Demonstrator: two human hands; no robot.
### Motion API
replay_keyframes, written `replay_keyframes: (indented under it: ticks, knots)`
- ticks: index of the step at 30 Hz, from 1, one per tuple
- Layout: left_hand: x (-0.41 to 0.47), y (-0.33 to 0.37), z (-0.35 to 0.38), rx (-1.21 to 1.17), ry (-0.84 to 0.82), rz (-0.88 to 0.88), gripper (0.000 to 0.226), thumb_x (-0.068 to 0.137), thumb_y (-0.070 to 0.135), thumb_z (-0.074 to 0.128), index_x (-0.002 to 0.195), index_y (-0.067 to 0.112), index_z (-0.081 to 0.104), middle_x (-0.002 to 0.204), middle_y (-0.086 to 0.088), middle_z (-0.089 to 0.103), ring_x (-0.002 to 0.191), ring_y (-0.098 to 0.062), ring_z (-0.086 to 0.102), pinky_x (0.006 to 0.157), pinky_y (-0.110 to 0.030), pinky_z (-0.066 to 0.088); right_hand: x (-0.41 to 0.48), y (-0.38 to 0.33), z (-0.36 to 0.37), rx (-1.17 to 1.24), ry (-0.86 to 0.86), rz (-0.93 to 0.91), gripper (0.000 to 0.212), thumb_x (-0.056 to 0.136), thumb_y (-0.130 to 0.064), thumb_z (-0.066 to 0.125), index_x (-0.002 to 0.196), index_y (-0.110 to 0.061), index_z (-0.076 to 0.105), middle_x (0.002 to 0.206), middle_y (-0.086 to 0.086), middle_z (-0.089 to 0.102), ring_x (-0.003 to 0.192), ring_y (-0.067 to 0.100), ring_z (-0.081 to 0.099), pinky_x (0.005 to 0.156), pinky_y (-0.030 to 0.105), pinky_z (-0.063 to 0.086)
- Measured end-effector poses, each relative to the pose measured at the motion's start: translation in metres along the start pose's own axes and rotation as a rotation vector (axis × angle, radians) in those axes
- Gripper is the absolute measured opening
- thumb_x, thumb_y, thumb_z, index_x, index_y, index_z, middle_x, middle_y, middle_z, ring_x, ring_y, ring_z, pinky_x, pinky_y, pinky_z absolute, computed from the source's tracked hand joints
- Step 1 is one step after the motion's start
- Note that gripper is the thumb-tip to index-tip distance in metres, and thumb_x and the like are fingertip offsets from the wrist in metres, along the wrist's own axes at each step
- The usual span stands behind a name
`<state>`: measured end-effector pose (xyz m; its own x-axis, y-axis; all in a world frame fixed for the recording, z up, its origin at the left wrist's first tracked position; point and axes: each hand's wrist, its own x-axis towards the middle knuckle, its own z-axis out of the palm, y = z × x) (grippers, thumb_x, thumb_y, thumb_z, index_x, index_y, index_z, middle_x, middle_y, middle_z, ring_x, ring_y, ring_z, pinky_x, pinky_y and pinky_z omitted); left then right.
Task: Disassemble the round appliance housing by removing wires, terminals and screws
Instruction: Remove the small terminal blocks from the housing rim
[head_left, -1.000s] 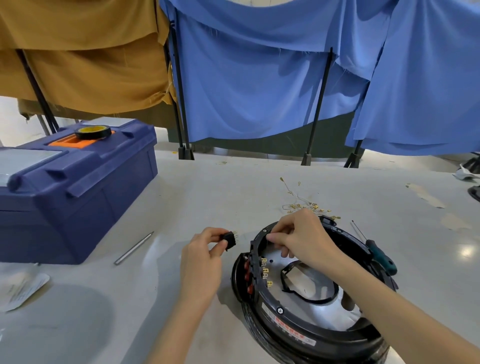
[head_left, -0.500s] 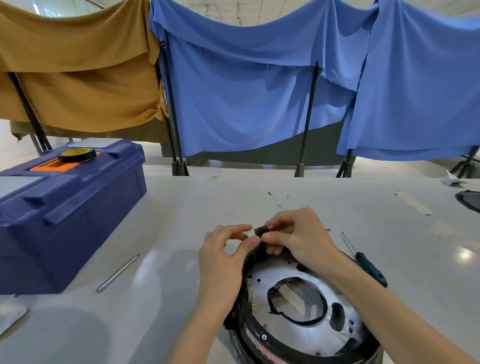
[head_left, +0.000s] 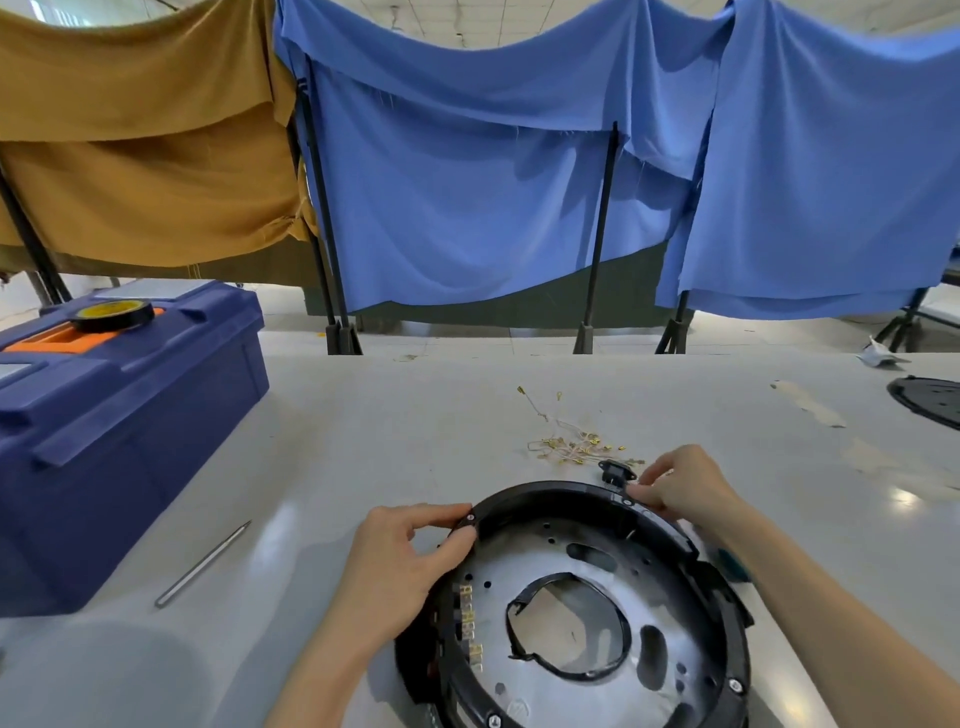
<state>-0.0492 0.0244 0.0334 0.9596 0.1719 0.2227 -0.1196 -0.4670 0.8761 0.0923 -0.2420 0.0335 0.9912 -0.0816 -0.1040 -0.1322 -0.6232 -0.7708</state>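
Observation:
The round appliance housing (head_left: 545, 491), a black ring around a silver plate with a central hole, lies flat on the table in front of me. My left hand (head_left: 400, 561) pinches its left rim beside a screw. My right hand (head_left: 680, 486) curls over the upper right rim, fingertips next to another screw. A small black socket part (head_left: 616, 470) lies on the table just beyond the rim, touching or nearly touching my right fingertips. Behind it sits a pile of thin wires with gold terminals (head_left: 576, 447). Several gold terminals (head_left: 470, 623) remain inside the left wall.
A teal-handled screwdriver (head_left: 732, 564) is mostly hidden under my right forearm. A metal rod (head_left: 202, 564) lies to the left of the housing. A blue toolbox (head_left: 119, 415) with a tape roll (head_left: 111, 314) stands far left. A black round part (head_left: 930, 400) lies at the right edge.
The small black socket part went from my left fingers to my right hand and now lies on the table beyond the rim. Both hands have moved onto the housing rim.

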Motion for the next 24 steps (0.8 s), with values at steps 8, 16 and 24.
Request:
replay_keyframes:
  ticks: [8,16,24]
  knots:
    - [-0.001,-0.006,-0.018,-0.011,0.053,-0.014,0.024,0.08,0.016,0.073,0.082,0.04,0.075,0.084,0.032,0.069,0.091,0.017,0.059,0.091,-0.022,0.04,0.002,0.0,0.017,0.028,0.037,0.06,0.018,0.078,-0.002,0.075,0.064,0.005,0.067,0.047,0.014,0.062,0.039,0.022,0.055,0.05,0.03,0.05]
    - [-0.006,-0.011,-0.018,-0.149,0.027,-0.104,0.009,0.084,0.031,0.071,0.089,0.034,0.078,0.092,0.018,0.074,0.092,0.0,0.067,0.089,-0.027,0.05,-0.032,-0.039,0.009,0.0,0.313,-0.269,0.016,0.085,-0.025,0.072,0.087,-0.009,0.072,0.077,0.005,0.071,0.067,0.026,0.068,0.071,0.038,0.056]
    - [-0.024,-0.021,-0.034,-0.078,0.105,-0.053,0.013,0.088,0.014,0.066,0.08,0.023,0.073,0.084,0.005,0.073,0.082,-0.012,0.064,0.077,-0.029,0.049,-0.124,-0.092,0.048,-0.122,-0.542,-0.644,0.006,0.08,-0.013,0.075,0.084,-0.009,0.074,0.059,-0.007,0.067,0.048,0.01,0.064,0.049,0.016,0.046]
